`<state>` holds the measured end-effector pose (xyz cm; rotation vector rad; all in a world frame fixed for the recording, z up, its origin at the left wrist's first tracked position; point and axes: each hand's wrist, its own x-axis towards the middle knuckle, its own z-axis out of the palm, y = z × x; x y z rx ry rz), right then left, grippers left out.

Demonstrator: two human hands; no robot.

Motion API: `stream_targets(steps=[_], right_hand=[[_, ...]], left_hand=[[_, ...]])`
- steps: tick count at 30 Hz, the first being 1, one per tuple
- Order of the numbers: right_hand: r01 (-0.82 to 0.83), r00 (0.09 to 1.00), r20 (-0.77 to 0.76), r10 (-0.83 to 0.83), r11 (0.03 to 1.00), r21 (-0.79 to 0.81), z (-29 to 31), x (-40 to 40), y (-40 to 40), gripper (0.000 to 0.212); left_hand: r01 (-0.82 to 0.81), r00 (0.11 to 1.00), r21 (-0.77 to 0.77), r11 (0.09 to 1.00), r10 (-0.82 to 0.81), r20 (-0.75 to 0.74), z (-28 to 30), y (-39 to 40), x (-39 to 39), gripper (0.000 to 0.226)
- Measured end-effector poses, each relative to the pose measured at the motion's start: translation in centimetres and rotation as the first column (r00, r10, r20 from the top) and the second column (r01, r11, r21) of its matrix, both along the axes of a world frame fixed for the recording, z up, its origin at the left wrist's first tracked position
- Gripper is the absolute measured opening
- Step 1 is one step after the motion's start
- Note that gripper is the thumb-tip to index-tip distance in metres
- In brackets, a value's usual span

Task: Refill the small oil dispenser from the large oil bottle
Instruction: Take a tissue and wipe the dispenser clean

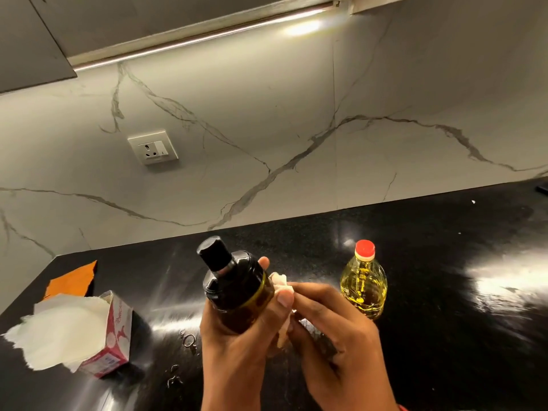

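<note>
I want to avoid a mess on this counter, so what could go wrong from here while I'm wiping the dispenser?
1. The left hand holds the small dispenser tilted above the counter; if its side is oily, it might slip.
2. The right hand works a tissue close to the large oil bottle; a stray elbow or wrist could knock it over, though its red cap is on.

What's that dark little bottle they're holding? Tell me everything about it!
The small oil dispenser is a dark brown, see-through bottle with a glossy black collar and a tall black cap, still on. It tilts, cap pointing up and left, above the black counter. The left hand grips its lower body, while the right hand presses a white tissue against its side.
</note>
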<state>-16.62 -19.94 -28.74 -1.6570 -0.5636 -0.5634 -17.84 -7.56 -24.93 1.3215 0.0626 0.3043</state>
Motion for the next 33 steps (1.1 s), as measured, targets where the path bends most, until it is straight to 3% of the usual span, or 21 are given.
stream_targets(steps=[5,9,11,16,20,23,30,33], right_hand=[[0.002,1.000,0.023,-0.002,1.000,0.013,0.5,1.4,-0.5,0.031],[-0.016,0.998,-0.053,0.018,0.999,0.037,0.2,2.8,-1.0,0.029],[-0.004,0.997,-0.077,0.005,1.000,0.014,-0.4,3.1,-1.1,0.029],[0.044,0.999,-0.005,-0.044,0.998,0.033,-0.1,2.3,-1.4,0.030],[0.025,0.998,0.063,-0.032,0.993,0.115,1.9,3.0,-1.4,0.027],[0.047,0.994,0.091,-0.055,0.995,0.085,2.5,4.0,-1.4,0.022],[0.097,0.994,0.049,-0.098,0.995,0.038,0.5,2.1,-0.9,0.026],[0.098,0.992,0.073,-0.103,0.993,0.070,1.3,1.5,-0.4,0.024]], left_hand=[[0.005,1.000,0.055,0.998,-0.005,0.000,0.3,-0.2,0.2,0.099],[0.032,1.000,0.068,0.997,-0.032,-0.002,0.5,-0.4,0.7,0.054],[0.015,1.000,0.069,0.998,-0.016,0.007,0.6,-0.3,1.0,0.048],[-0.009,0.999,0.080,0.997,0.005,0.045,1.4,-0.3,1.7,0.045],[0.033,0.999,0.070,0.997,-0.035,0.018,1.0,-1.0,1.5,0.063],[-0.001,0.999,0.060,0.998,-0.001,0.036,1.3,-1.2,1.6,0.064],[-0.025,0.997,0.047,0.999,0.021,0.080,2.4,-1.0,2.0,0.054],[-0.032,0.998,0.046,0.998,0.029,0.060,1.8,-1.0,1.2,0.060]])
